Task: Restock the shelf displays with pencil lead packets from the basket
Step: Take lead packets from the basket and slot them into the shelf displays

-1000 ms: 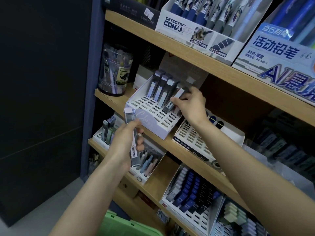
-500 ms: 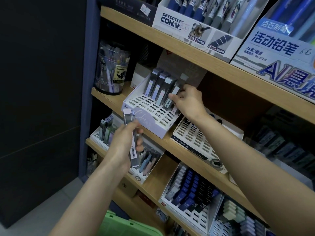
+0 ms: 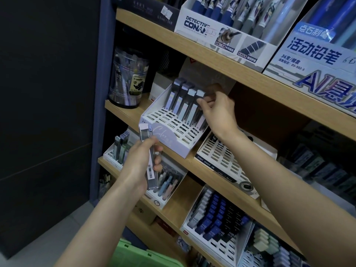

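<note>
Reaching right hand [image 3: 217, 110]: is stretching to the white display tray [image 3: 173, 145], fingertips pinching the rightmost packet [image 3: 194, 109] in its back row.
Gripping left hand [image 3: 138, 164]: is clasping a barcode packet [image 3: 149, 162] upright, at seven o'clock from the tray.
Green basket [image 3: 134, 255]: is sitting at six o'clock.
Clear pen jar [image 3: 127, 78]: is standing at ten o'clock.

White slotted display box [image 3: 169, 140], green basket [image 3: 142, 255].

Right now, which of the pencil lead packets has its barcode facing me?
The packet gripped in the left hand, in front of the white display box: a barcode sticker shows near its lower end. The standing packets show none.
</note>
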